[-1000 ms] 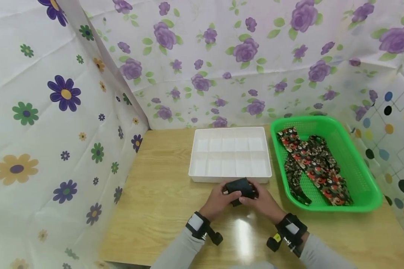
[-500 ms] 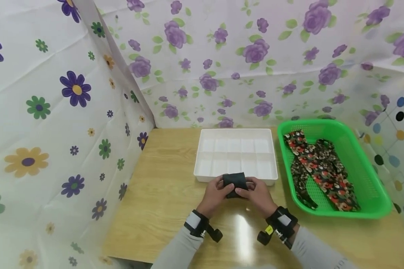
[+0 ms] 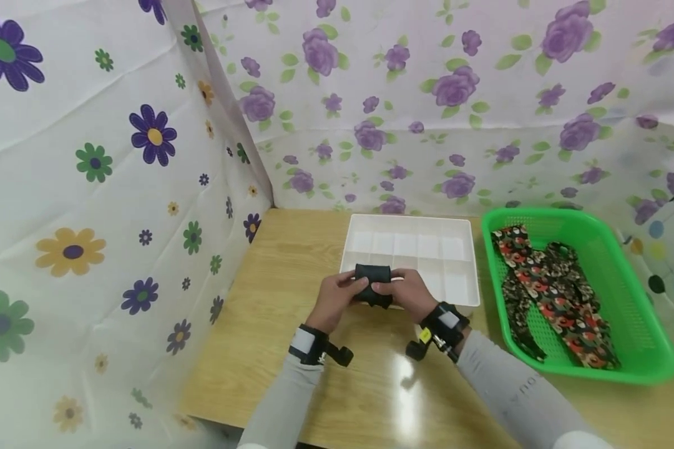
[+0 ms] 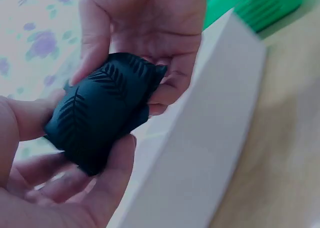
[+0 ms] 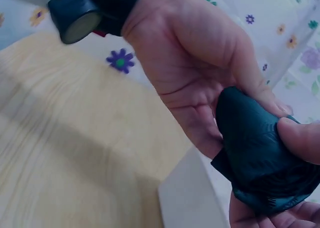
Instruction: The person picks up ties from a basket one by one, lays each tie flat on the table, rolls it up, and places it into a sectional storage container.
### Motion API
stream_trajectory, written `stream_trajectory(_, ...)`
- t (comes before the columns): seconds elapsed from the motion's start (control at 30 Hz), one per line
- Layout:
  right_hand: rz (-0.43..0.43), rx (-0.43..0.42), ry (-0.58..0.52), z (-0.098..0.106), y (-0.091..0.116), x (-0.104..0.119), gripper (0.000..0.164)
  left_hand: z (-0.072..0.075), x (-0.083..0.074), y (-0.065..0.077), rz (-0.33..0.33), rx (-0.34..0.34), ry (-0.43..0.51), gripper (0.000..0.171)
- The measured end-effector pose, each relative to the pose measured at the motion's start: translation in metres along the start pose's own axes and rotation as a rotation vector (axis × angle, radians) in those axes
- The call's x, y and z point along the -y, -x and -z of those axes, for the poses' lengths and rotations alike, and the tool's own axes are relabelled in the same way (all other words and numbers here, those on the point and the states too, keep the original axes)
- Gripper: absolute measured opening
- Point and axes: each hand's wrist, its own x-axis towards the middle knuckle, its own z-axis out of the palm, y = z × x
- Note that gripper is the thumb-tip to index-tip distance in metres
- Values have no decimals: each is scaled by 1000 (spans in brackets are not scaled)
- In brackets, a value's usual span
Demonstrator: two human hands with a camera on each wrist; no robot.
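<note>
A small rolled bundle of dark green cloth (image 3: 373, 285) with a leaf pattern is held between both hands, over the front edge of a white divided tray (image 3: 460, 280). My left hand (image 3: 331, 300) pinches its left end, thumb on the near face and fingers behind. At the right end, my right hand (image 3: 409, 293) grips it the same way. In the left wrist view, dark leaf prints run across the cloth (image 4: 95, 103), and a loose edge sticks out at one side. The right wrist view has both thumbs pressing the bundle (image 5: 260, 148).
To the tray's right stands a green plastic basket (image 3: 640, 324) with several patterned cloth strips (image 3: 556, 299) in it. Both stand on a wooden table (image 3: 258, 337). Flowered sheets (image 3: 337, 162) hang behind and at the left.
Both hands have lifted the cloth bundle forward, from the tray's near edge to over its front compartments. The bundle now looks more evenly rolled. The head view has shifted left.
</note>
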Motion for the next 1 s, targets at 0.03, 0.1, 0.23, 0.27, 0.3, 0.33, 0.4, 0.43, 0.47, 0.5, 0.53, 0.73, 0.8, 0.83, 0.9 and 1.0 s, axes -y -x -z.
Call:
stream_trajectory(0.03, -10, -3, -33, -3, -7, 2, 54, 5, -2, -3, 3, -57, 5, 47)
stream_trajectory(0.1, -26, -5, -88, -7, -21, 5, 52, 14, -2, -8, 1, -187, -20, 43)
stream_trajectory(0.23, -40, -52, -95, -14, -43, 7, 49, 29, 14, -22, -17, -361, -175, 37)
stream_trajectory(0.27, -42, -70, -73, -15, -47, 7, 49, 31, 20, -24, -22, -361, -213, 37)
stream_trajectory(0.3, -42, -90, -43, -17, -50, 7, 50, 33, 26, -27, -26, -343, -232, 38)
stream_trajectory(0.33, -43, -111, -18, -19, -53, 7, 51, 34, 33, -29, -33, -308, -235, 39)
stream_trajectory(0.4, -47, -148, 32, -25, -58, 7, 52, 35, 43, -32, -41, -232, -208, 43)
stream_trajectory(0.43, -50, -162, 58, -28, -60, 8, 52, 35, 47, -33, -41, -203, -190, 44)
stream_trajectory(0.47, -52, -175, 84, -31, -62, 8, 52, 36, 51, -34, -37, -184, -170, 45)
stream_trajectory(0.5, -56, -184, 104, -34, -63, 8, 52, 36, 54, -35, -29, -171, -146, 45)
stream_trajectory(0.53, -61, -195, 129, -36, -65, 8, 49, 35, 58, -35, -19, -163, -126, 45)
stream_trajectory(0.73, -53, -236, 254, -45, -65, 9, 38, 35, 65, -35, 25, -148, -57, 45)
stream_trajectory(0.8, -46, -244, 281, -46, -64, 10, 38, 35, 65, -35, 18, -135, -69, 46)
stream_trajectory(0.83, -47, -248, 294, -47, -64, 11, 37, 35, 64, -35, 17, -125, -73, 46)
stream_trajectory(0.9, -54, -259, 319, -47, -64, 12, 38, 36, 63, -34, 10, -105, -92, 47)
stream_trajectory(1.0, -64, -269, 346, -48, -64, 12, 40, 38, 64, -34, 7, -79, -120, 49)
